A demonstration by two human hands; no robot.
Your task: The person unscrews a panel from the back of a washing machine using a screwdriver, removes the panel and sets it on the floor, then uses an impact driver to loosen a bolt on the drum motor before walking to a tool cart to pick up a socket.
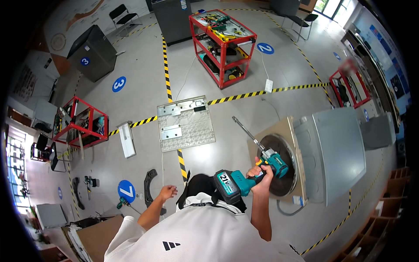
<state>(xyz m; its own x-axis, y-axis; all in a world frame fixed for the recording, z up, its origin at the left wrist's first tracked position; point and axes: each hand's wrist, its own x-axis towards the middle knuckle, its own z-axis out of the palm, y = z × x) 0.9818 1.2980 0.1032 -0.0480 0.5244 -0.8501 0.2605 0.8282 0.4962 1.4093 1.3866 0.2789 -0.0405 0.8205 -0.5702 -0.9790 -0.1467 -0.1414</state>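
Observation:
My right hand (262,177) is wrapped around the handle of a teal cordless power wrench (277,163). Its long metal extension (245,129) points forward and left, and the dark battery end sits close to my body. Just beyond the tool, a grey washing machine (336,153) lies on its side, its brown-framed end (283,126) with a large dark round opening facing me. I cannot tell whether the tool touches it. On my left side, my left hand (167,192) hangs over the floor with fingers loosely apart, holding nothing, near a black curved part (149,181).
Ahead lies a flat pale panel (196,135) with metal brackets; left of it is a white narrow piece (127,142). A red tool trolley (223,52) stands beyond, another red rack (83,126) at left. A green drill (124,203) and loose cables lie on the floor.

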